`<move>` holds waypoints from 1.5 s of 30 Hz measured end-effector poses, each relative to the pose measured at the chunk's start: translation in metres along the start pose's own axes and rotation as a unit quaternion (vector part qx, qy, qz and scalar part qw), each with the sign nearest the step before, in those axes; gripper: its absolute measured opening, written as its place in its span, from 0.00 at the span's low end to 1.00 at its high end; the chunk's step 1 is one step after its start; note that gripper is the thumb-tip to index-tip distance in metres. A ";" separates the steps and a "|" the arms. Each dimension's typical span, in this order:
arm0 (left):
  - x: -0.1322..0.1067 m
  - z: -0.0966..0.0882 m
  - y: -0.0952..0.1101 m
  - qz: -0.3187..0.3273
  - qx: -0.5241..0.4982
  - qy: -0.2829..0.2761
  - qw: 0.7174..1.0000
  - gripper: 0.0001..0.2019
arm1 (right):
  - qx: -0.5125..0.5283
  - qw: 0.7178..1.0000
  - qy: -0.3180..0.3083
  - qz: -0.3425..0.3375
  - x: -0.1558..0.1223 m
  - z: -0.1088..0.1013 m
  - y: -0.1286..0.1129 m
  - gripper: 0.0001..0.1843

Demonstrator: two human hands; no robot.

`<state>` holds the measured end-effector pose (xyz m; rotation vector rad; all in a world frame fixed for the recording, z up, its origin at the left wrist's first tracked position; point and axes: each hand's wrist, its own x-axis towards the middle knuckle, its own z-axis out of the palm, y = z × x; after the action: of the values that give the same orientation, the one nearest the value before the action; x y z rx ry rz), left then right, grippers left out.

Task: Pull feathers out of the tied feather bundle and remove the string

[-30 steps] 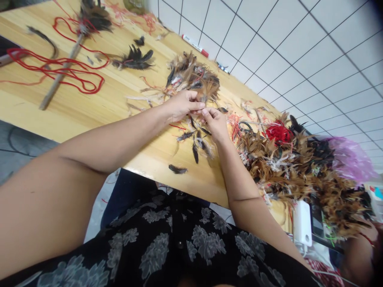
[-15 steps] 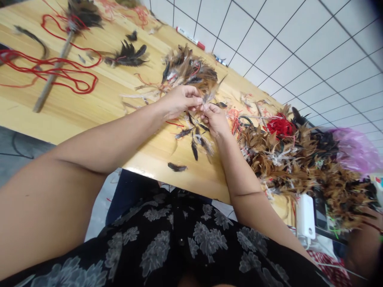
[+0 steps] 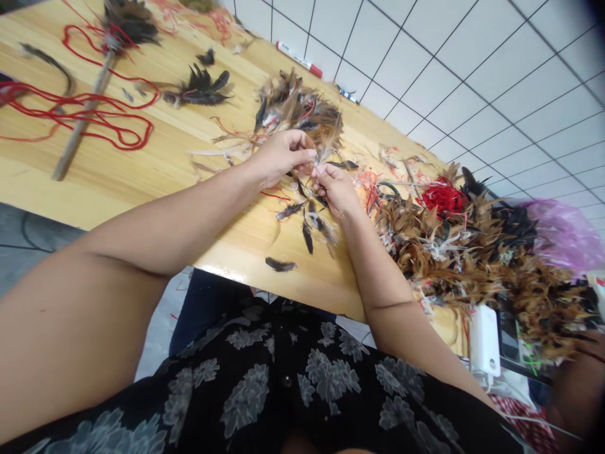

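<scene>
My left hand (image 3: 289,153) and my right hand (image 3: 334,188) almost meet over the table, fingertips close together. Between thumb and finger my right hand pinches a small feather (image 3: 324,153), its blurred greyish tip pointing up. My left hand has its thumb pressed to the fingers right beside that feather; whatever lies in this pinch is too small to make out. Below the hands several loose dark feathers (image 3: 308,236) lie on the wood, and a single dark feather (image 3: 280,265) is nearer the edge. Just beyond stands a pile of brown feathers (image 3: 302,107).
A big heap of brown feathers (image 3: 439,252) covers the right side, with red string (image 3: 444,197) and a purple plastic bag (image 3: 564,233). At left, red cord (image 3: 123,131) crosses a stick (image 3: 87,113) with dark feathers. A marker (image 3: 297,58) lies by the tiled wall. Another person's arm (image 3: 574,391) shows lower right.
My left hand has shifted slightly up and left, opening a small gap from my right fingertips. The feather between them stands less far out to the right.
</scene>
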<state>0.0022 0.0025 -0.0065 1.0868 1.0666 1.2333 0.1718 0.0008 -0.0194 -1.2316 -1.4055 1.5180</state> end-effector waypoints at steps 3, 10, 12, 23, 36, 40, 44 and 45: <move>0.000 0.000 0.000 0.003 0.006 0.007 1.000 0.13 | -0.017 1.000 0.005 -0.005 -0.002 0.002 0.000 0.26; 0.004 -0.001 -0.007 0.004 -0.017 0.006 1.000 0.12 | -0.041 0.999 -0.005 -0.033 0.000 0.002 0.005 0.29; 0.006 -0.002 -0.010 -0.001 -0.035 -0.004 0.999 0.12 | -0.035 0.999 0.001 -0.040 0.002 0.000 0.008 0.28; 0.005 -0.003 -0.014 -0.057 -0.105 -0.104 0.987 0.14 | 0.092 0.995 -0.034 0.004 0.002 -0.002 0.007 0.24; 0.003 -0.002 -0.002 -0.101 -0.168 -0.061 0.979 0.23 | 0.063 0.994 -0.075 -0.050 0.004 -0.014 0.010 0.40; -0.008 0.005 0.014 -0.135 -0.183 -0.052 0.973 0.28 | 0.043 0.996 -0.043 -0.068 0.004 -0.011 0.009 0.39; -0.014 0.010 0.023 -0.153 -0.192 -0.043 0.968 0.29 | 0.015 0.997 -0.018 -0.080 0.005 -0.008 0.009 0.36; -0.015 0.011 0.023 -0.154 -0.195 -0.042 0.968 0.29 | 0.014 0.996 -0.014 -0.084 0.005 -0.008 0.009 0.36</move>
<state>0.0084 -0.0122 0.0187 0.6366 0.8447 1.0766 0.1793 0.0070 -0.0293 -1.0514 -1.4628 1.4406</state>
